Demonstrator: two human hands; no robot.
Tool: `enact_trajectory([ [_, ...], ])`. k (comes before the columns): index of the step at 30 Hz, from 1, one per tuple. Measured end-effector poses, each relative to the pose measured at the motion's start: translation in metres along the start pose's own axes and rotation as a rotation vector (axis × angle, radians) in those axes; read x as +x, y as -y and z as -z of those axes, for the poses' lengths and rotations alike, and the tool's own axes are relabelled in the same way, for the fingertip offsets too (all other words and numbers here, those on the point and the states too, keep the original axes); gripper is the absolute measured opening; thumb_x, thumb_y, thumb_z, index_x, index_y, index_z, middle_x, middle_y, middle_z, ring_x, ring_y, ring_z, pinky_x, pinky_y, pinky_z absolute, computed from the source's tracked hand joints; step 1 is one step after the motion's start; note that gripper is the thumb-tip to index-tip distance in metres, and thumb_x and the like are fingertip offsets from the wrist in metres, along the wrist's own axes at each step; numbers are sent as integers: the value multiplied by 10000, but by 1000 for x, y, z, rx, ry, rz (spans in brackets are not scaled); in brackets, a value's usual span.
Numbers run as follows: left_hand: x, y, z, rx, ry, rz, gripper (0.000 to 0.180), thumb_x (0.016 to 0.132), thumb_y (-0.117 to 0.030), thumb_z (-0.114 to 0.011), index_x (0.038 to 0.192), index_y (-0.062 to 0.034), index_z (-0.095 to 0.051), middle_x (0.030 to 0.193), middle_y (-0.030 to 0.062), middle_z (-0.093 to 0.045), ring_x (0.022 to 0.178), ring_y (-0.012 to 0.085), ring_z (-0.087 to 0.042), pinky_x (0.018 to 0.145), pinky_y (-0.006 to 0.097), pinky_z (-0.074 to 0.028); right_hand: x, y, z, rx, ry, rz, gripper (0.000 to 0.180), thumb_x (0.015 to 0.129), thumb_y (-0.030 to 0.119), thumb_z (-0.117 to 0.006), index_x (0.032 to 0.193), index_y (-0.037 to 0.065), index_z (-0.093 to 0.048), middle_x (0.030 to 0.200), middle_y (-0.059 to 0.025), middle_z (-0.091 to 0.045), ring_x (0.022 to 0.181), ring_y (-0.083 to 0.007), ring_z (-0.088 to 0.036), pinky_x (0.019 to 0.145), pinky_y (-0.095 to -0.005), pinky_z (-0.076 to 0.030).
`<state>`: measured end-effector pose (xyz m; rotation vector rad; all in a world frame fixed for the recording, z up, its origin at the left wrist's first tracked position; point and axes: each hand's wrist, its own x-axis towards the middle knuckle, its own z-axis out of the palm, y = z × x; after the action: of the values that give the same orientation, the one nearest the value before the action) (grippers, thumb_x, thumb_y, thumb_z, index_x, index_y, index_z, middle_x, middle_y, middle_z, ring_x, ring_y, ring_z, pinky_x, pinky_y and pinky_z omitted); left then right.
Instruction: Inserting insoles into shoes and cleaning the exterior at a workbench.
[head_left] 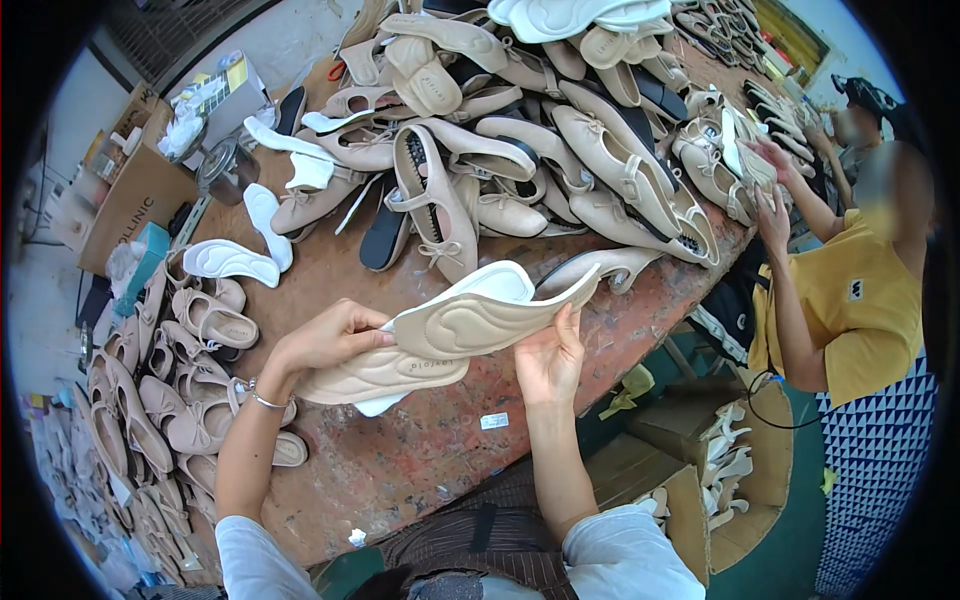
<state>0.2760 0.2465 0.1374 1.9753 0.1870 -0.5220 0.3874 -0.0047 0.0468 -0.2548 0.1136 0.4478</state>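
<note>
In front of me, over the table, both hands hold beige quilted insoles. My left hand is closed on the overlapping insoles, its thumb and fingers at their left part. My right hand pinches the right end of the upper beige insole between thumb and fingers. Beneath it lies a second beige insole, lettered at one end. Behind both, a white insole shows its rounded end and a strip of edge below. How many layers are stacked is hidden.
A heap of beige strap shoes covers the table's far side; more shoes stand at left. White insoles lie beside a metal pot. Cardboard boxes stand on the floor, lower right. A co-worker in yellow handles a shoe.
</note>
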Motion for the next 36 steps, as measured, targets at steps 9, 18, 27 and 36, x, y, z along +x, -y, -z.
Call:
enact_trajectory([
  [9, -21, 22, -12, -274, -70, 47, 242, 954, -187, -659, 1022, 37, -720, 710, -73, -555, 642, 4, -393, 551, 214, -350, -1, -2, 0, 66, 120, -19, 335, 997, 113, -552, 1326, 168, -524, 1289, -17, -607, 1207, -187, -561, 1086, -454, -418],
  [18, -91, 70, 24, 670, -935, 135, 173, 857, -105, -620, 939, 7, -723, 707, 193, -657, 595, 332, -627, 575, 408, -479, 18, 152, 39, -32, 387, 351, 187, 1050, 258, -471, 998, 83, -511, 746, -15, -484, 638, -137, -473, 589, -254, -443],
  [27, -2, 46, 36, 1109, -1411, -122, 464, 860, -145, -665, 1293, -15, -562, 1140, 177, -659, 937, 352, -659, 822, 400, -539, -38, 69, 44, 20, 10, -376, 438, 1059, 349, -356, 1375, 53, -420, 862, -81, -523, 545, -124, -452, 468, -283, -434],
  [36, 243, -68, 31, -1425, -665, 27, 356, 920, -250, -706, 1124, -20, -526, 1147, 143, -532, 1065, 273, -564, 929, 457, -547, -95, 64, 47, -400, -73, -532, 423, 1002, 266, -559, 1277, -52, -512, 960, -52, -599, 741, -118, -559, 886, -333, -526],
])
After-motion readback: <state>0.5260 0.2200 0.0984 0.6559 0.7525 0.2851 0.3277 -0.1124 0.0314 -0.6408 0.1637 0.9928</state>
